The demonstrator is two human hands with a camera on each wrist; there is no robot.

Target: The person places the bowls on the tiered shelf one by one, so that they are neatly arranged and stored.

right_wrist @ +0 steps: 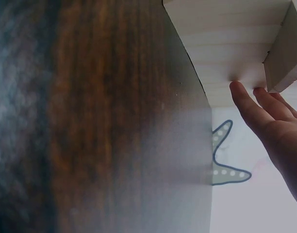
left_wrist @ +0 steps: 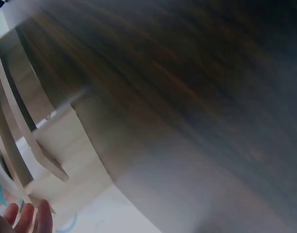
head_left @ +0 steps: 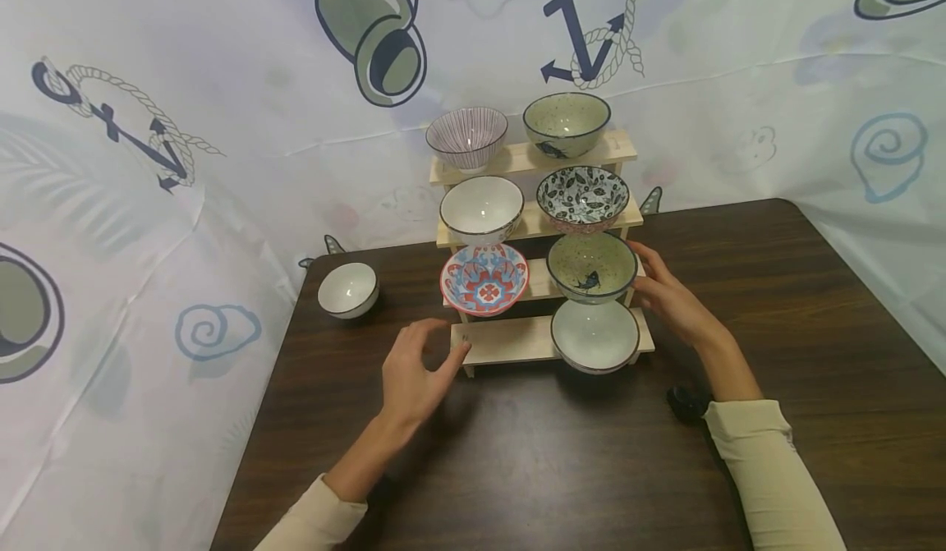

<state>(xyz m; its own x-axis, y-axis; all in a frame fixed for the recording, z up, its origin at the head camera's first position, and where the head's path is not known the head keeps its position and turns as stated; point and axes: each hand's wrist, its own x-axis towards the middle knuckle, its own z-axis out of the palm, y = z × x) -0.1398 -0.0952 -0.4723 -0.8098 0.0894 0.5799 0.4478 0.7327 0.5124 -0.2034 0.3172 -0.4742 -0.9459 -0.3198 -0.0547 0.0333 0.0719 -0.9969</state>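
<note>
A tiered wooden stand (head_left: 510,342) holds several bowls on its steps. My left hand (head_left: 414,378) is by the lower left end of the stand, thumb and fingers spread with nothing between them. In the left wrist view, the fingertips (left_wrist: 43,209) show close to the stand's side. At the stand's right side, my right hand (head_left: 676,296) reaches in beside the green speckled bowl (head_left: 591,265). The right wrist view shows its extended fingers (right_wrist: 250,107) against the stand's side panel (right_wrist: 226,43). Below that bowl sits a plain white bowl (head_left: 594,335); a red-and-blue patterned bowl (head_left: 485,280) is nearest the left hand.
A small white bowl (head_left: 349,290) stands on the dark wooden table (head_left: 562,469), left of the stand. Higher steps carry a striped bowl (head_left: 467,135), another green bowl (head_left: 567,120), a white bowl (head_left: 482,206) and a leaf-patterned bowl (head_left: 583,196). A black object (head_left: 686,403) lies beside the right sleeve.
</note>
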